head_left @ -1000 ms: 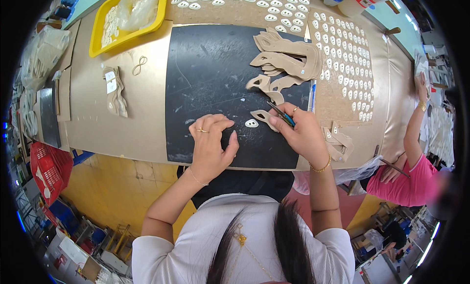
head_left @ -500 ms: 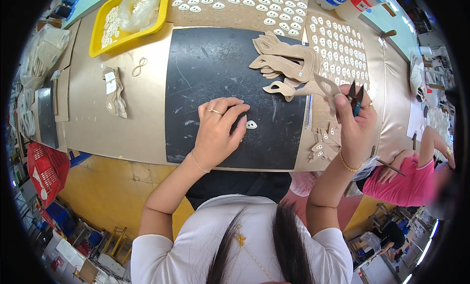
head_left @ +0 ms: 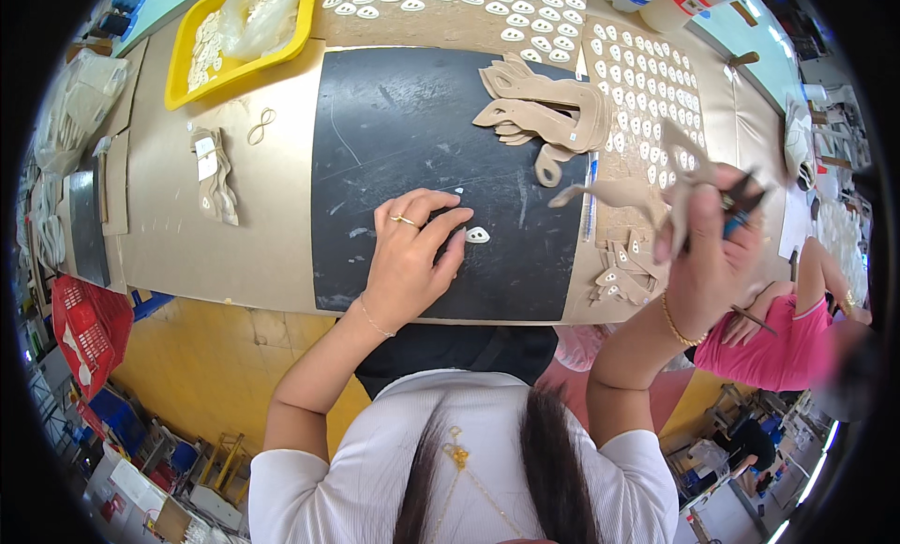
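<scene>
My left hand (head_left: 412,239) rests on the black cutting mat (head_left: 394,103). Its fingers are bent and apart, with nothing seen between them. Just off its thumb and forefinger lies a small white oval piece (head_left: 478,235) with two dark holes. My right hand (head_left: 708,230), raised right of the mat and blurred, grips a long curved beige cut piece (head_left: 619,194) with a slotted end. Dark-bladed thread snips (head_left: 736,202) with a blue handle are held in the same hand. On the mat's right side sits a stack of similar beige pieces (head_left: 534,117), a looped end (head_left: 548,166) sticking out below.
White oval pieces stand in rows on brown sheets (head_left: 586,75). Small beige offcuts (head_left: 623,277) and a pen (head_left: 591,197) lie right of the mat. At left are a yellow tray (head_left: 173,84), a tied beige bundle (head_left: 217,183) and a rubber band (head_left: 262,127). Another person (head_left: 778,342) sits at right.
My right hand has moved right, drawing the long beige piece away from the stack with the snips still in it. My left hand stays almost where it was.
</scene>
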Action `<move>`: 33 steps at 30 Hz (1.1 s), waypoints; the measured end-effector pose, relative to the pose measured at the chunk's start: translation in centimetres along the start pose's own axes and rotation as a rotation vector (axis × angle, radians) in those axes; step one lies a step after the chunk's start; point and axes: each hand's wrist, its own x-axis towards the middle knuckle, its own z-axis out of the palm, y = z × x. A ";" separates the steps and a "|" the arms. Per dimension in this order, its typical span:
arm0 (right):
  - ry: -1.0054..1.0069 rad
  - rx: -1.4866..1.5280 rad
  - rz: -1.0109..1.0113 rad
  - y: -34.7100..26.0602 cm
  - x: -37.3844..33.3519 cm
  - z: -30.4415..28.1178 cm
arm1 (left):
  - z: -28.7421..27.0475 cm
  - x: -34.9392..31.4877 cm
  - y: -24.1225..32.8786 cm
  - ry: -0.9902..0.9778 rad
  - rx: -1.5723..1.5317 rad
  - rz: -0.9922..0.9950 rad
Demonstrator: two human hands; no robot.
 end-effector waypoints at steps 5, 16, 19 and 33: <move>-0.120 -0.158 0.007 -1.9 -0.4 -0.6 | -0.1 0.3 -0.1 0.011 -0.028 -0.042; -0.660 -0.335 0.493 7.7 -3.3 5.3 | -0.9 -2.1 -0.8 -0.001 -0.018 -0.004; -0.811 -0.327 0.515 7.5 -3.4 5.3 | -0.8 -2.5 -0.9 0.023 -0.061 -0.021; -0.631 -0.586 0.224 7.6 -4.0 6.1 | -0.8 -2.9 -0.8 -0.028 -0.007 0.024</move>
